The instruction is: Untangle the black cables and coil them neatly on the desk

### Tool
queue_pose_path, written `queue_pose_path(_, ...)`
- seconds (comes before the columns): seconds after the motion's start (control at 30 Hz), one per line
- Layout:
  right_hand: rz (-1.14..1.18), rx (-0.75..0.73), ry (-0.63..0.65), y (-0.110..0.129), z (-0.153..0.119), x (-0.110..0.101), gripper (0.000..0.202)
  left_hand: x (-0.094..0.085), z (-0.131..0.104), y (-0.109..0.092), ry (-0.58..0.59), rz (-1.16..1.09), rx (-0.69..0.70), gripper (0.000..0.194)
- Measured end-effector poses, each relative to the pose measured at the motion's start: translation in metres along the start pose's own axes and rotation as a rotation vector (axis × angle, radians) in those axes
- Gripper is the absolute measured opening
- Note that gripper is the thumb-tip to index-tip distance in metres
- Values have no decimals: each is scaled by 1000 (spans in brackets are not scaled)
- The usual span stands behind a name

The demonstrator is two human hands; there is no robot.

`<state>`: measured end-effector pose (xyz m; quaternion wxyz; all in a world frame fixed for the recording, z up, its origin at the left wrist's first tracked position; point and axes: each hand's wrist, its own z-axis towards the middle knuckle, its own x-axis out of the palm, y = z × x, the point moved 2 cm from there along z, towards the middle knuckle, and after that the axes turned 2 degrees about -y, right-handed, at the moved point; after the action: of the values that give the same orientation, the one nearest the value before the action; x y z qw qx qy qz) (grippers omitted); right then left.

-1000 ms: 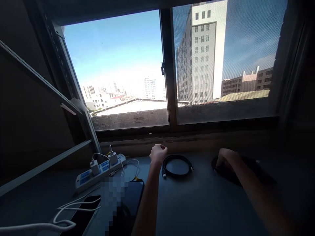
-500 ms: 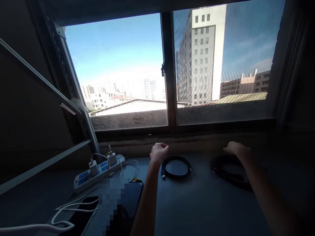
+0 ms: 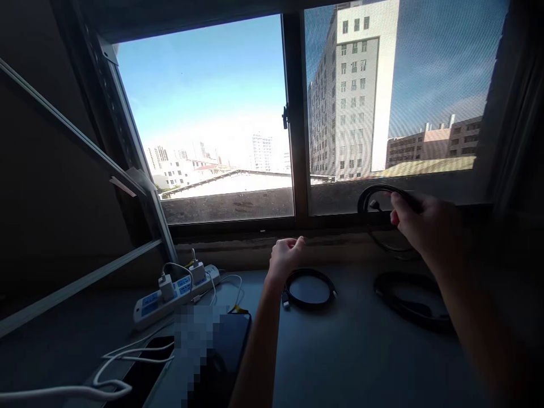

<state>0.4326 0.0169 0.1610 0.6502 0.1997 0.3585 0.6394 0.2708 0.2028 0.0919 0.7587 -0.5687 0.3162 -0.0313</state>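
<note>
My right hand (image 3: 427, 224) is raised in front of the window's lower edge, its fingers closed around a coiled black cable (image 3: 363, 203). A connector end shows inside that hanging loop. My left hand (image 3: 285, 256) hovers just above a second coiled black cable (image 3: 312, 306), its fingers curled and no object showing in them. This second coil lies on the table, with a light metallic plug at its left side. Below my right hand lies a thicker black cable coil (image 3: 393, 309), partly covered by my right forearm.
On the grey-blue table (image 3: 340, 362), a white power strip (image 3: 147, 310) with chargers plugged in stands at the left. White cables (image 3: 114, 362) run near a dark flat device (image 3: 233, 340), partly pixelated. A metal frame (image 3: 127, 113) slants up at the left; a window (image 3: 300, 113) spans the back.
My right hand has risen from over the right-hand coil and now holds up a coiled black cable. My left hand has shifted slightly right and up.
</note>
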Motion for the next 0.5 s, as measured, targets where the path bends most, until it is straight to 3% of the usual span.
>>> queue_pose_path(0.13, 481, 106, 50, 9, -8, 14, 33, 3, -9, -15, 65, -121, -46, 59)
queue_pose_path(0.2, 615, 138, 97, 16, -14, 19, 33, 3, -14, -22, 111, -231, -47, 60)
queue_pose_path(0.4, 703, 151, 266, 33, -30, 28, 33, -5, -23, -38, 121, -559, 19, 46)
queue_pose_path(0.5, 705, 162, 314, 35, -33, 31, 32, -11, -28, -45, 179, -658, 84, 48)
